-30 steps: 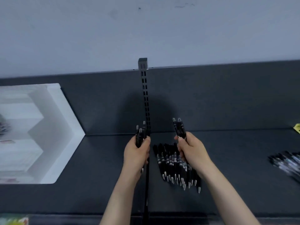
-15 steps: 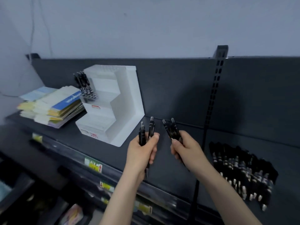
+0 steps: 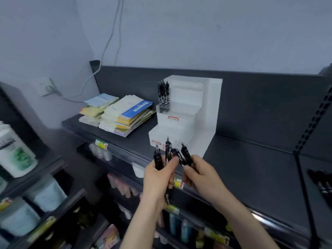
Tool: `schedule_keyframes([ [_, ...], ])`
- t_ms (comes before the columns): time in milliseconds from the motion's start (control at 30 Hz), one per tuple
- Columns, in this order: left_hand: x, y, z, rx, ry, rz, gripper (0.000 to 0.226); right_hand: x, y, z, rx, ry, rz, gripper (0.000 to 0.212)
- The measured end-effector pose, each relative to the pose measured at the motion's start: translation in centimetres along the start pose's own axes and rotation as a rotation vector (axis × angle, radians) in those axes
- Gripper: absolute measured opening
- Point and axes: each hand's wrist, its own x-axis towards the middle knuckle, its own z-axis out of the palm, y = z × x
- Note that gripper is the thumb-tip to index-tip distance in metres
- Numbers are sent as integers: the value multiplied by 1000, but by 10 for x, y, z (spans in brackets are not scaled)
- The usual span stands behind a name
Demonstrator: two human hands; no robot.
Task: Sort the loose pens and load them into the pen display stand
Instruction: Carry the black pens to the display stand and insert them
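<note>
Step now: carry pens to the stand. The L hand (image 3: 158, 178) has its grip tight round a few black pens (image 3: 158, 159), tops up. The R hand (image 3: 201, 177) has its grip pinched on 2 or 3 more pens (image 3: 185, 153), which lean to the right. Both hands are close together, just in front of the white pen display stand (image 3: 212, 112). The stand sits on the dark shelf (image 3: 251, 168) & has steps w/ small holes. Some stored pens (image 3: 163, 92) stand up at its left side; the other steps look bare.

Next, I think: pick 1 pen, hold it straight, aim at a free hole & push it in. The holes look small, so go slow.

Some loose pens (image 3: 321, 184) lie far right, too blurry to count. A pile of notebooks (image 3: 129, 115) lies left of the stand.
</note>
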Motion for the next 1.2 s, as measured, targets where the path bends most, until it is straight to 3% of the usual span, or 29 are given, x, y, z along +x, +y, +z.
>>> schedule_keyframes([
  [267, 32, 9, -84, -48, -25, -61, 27, 20, -20, 82, -18, 45, 47, 16],
  [667, 137, 16, -111, -113, 61, -87, 25, 112, -18, 91, -16, 251, 83, 22],
  [800, 178, 37, -97, -70, 42, -17, 22, 158, -30, 76, 1, 325, -14, 19],
  [1000, 227, 72, -71, -97, 60, 114, 19, 213, -61, 47, 74, 591, -224, 33],
  [1200, 255, 86, -59, -151, 61, 147, 16, 247, -72, 32, 48, 818, -311, 25],
])
